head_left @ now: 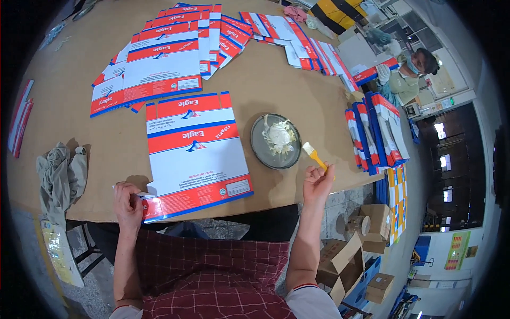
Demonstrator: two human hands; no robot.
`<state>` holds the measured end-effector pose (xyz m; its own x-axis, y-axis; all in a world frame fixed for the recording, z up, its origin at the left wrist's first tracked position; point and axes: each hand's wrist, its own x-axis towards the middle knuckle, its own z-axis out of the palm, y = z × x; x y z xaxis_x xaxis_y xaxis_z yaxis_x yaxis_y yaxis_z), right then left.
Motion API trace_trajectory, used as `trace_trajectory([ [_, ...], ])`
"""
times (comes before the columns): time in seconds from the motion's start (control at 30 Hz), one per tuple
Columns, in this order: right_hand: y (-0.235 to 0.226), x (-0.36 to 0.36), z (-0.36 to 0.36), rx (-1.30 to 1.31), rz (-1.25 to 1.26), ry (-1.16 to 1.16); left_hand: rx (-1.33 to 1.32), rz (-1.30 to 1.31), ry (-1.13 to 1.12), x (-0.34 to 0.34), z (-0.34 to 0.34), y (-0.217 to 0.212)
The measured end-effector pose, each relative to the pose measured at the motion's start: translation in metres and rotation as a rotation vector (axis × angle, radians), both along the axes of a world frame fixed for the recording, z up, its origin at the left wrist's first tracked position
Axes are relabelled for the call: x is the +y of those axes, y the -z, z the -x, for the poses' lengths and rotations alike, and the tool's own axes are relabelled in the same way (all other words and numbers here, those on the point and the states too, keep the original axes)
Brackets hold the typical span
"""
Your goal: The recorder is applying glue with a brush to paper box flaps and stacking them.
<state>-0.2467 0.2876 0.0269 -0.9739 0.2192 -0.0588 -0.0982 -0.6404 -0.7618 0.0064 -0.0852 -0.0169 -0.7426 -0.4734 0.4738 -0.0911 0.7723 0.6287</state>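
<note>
A flat printed carton [197, 154] in red, white and blue lies in front of me on the brown table. My left hand [129, 204] is closed on the flap at its lower left corner. A small brush [317, 158] with a yellow handle and pale bristles is held in my right hand [317, 183], at the table's near side. Its bristle end points up and left, close to a round grey dish [260, 147]. White paste [279, 136] is heaped in the dish, which lies right of the carton; the brush is apart from it.
Several flat cartons [162, 66] lie fanned at the far left, others [287, 34] farther right. Folded cartons [372, 133] are stacked at the right edge. A grey cloth [62, 178] lies left. Across the table, a gloved co-worker [405, 80] holds a carton. Brown boxes [340, 263] stand below, right.
</note>
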Motion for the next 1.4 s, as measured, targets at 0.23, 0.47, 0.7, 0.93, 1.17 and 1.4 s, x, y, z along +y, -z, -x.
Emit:
trace_trajectory([
  [0.23, -0.010, -0.087, -0.056, -0.376, 0.579, -0.501, 0.006, -0.035, 0.015, -0.004, -0.006, 0.008],
  [0.47, 0.002, -0.187, -0.113, -0.364, 0.214, -0.955, -0.037, 0.004, 0.058, -0.008, -0.004, 0.006],
  [0.7, 0.016, -0.224, -0.127, -0.165, -0.179, -0.985, -0.043, 0.104, 0.066, -0.008, -0.006, 0.008],
  [0.93, 0.008, -0.242, -0.129, 0.009, -0.395, -0.930, -0.042, 0.108, 0.073, -0.008, -0.006, 0.005],
  [1.17, 0.004, -0.247, -0.126, 0.032, -0.586, -0.994, -0.018, 0.118, 0.069, -0.008, -0.006, 0.006],
  [1.4, 0.000, -0.244, -0.126, 0.088, -0.662, -0.963, -0.018, 0.110, 0.074, -0.008, -0.006, 0.006],
])
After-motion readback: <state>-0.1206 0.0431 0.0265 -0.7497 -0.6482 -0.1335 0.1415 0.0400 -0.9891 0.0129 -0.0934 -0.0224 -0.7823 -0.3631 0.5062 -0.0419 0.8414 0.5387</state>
